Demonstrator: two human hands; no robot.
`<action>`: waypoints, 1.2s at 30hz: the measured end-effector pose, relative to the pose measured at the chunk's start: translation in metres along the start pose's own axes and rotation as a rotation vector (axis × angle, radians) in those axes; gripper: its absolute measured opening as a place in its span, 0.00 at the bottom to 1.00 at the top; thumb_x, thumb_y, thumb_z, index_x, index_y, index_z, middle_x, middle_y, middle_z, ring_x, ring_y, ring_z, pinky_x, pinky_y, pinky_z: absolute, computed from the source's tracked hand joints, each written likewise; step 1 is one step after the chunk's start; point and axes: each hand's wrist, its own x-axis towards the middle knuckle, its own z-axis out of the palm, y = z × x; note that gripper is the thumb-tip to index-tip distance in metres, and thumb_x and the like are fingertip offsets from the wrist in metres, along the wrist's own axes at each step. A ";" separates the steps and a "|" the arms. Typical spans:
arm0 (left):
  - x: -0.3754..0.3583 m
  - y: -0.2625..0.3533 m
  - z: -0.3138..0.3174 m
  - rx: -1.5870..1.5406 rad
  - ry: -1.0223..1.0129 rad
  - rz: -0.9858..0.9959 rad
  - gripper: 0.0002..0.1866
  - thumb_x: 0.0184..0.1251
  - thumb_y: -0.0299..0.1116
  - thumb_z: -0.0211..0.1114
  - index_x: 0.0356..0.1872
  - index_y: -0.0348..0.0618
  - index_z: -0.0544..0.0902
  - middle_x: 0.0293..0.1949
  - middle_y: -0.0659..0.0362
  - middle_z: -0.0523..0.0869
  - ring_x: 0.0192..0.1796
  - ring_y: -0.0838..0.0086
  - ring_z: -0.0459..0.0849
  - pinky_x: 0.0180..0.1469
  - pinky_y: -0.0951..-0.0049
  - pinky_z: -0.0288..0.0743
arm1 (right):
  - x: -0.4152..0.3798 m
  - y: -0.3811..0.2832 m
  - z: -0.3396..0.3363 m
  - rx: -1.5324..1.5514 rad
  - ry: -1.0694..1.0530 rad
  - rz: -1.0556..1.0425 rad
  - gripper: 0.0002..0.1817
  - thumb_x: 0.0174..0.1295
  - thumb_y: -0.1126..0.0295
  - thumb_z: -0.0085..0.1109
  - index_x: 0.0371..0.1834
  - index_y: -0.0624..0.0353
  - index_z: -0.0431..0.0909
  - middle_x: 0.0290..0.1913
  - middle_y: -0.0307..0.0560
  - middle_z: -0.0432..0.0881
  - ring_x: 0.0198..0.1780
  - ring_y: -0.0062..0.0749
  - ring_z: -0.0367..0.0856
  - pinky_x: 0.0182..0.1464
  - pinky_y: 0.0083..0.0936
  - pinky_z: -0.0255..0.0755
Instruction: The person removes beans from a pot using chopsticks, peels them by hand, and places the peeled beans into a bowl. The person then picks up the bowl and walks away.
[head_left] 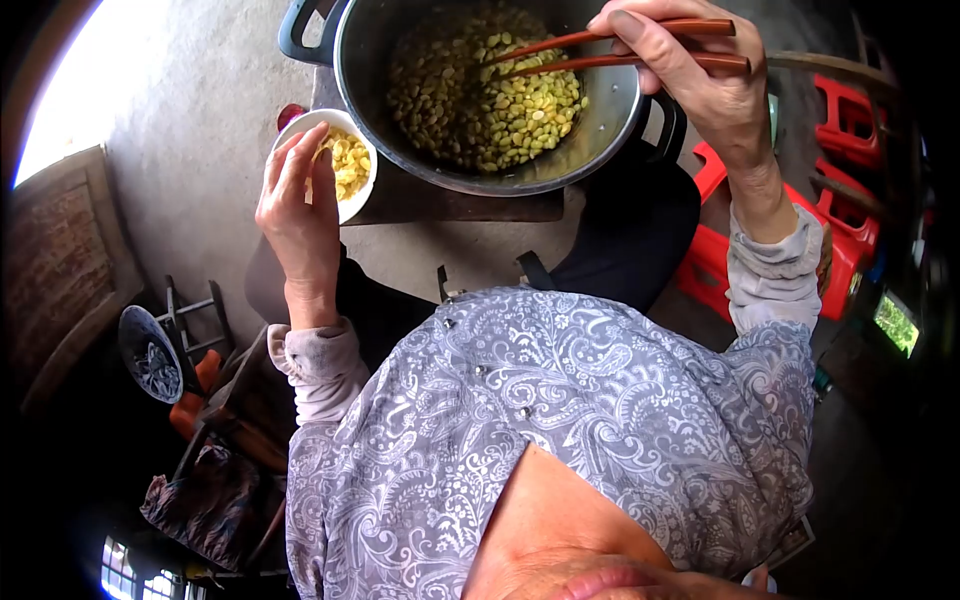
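Note:
A large dark metal pot (612, 135) with two handles holds yellow-green beans (525, 110) in dark liquid. Brown chopsticks (640, 60) are gripped in my right hand (695, 75) above the pot's right side, and their tips reach down to the beans. To the left of the pot, my left hand (300, 205) is at a white bowl (362, 200) with yellow pieces (348, 165) inside. Its fingers lie close together over the bowl's left rim; whether they pinch anything is hidden.
The pot rests on a low dark wooden bench (450, 207). Red plastic stools (845, 225) stand at the right. At the lower left are a basin (152, 355) and a wooden chair (240, 410) with a patterned cloth (210, 500). A small red object (291, 116) lies behind the bowl.

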 end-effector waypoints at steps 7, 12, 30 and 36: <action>0.001 0.003 0.002 -0.042 -0.003 -0.017 0.13 0.72 0.24 0.68 0.54 0.46 0.89 0.51 0.50 0.90 0.53 0.58 0.91 0.52 0.62 0.85 | -0.004 0.004 0.051 0.050 -0.369 -0.270 0.07 0.68 0.70 0.70 0.38 0.64 0.88 0.35 0.46 0.89 0.34 0.30 0.89 0.38 0.25 0.83; 0.000 -0.005 0.003 -0.031 -0.010 0.007 0.12 0.72 0.24 0.68 0.53 0.45 0.89 0.50 0.50 0.90 0.52 0.58 0.91 0.50 0.62 0.85 | 0.006 0.030 0.058 -0.231 -0.245 -0.374 0.07 0.68 0.70 0.69 0.38 0.62 0.85 0.31 0.46 0.84 0.31 0.31 0.85 0.34 0.27 0.79; 0.000 -0.008 0.003 -0.050 0.016 -0.002 0.11 0.73 0.26 0.68 0.52 0.46 0.90 0.49 0.51 0.91 0.50 0.60 0.92 0.47 0.65 0.86 | 0.049 0.043 0.015 -0.012 -0.077 0.184 0.08 0.73 0.70 0.65 0.42 0.64 0.88 0.31 0.41 0.89 0.27 0.16 0.83 0.28 0.15 0.74; 0.001 -0.008 0.002 -0.087 0.016 -0.011 0.10 0.73 0.26 0.69 0.52 0.47 0.90 0.49 0.52 0.91 0.48 0.63 0.92 0.44 0.68 0.86 | 0.037 0.026 0.011 0.130 -0.212 0.376 0.11 0.74 0.66 0.63 0.41 0.63 0.88 0.30 0.42 0.89 0.25 0.17 0.83 0.27 0.15 0.74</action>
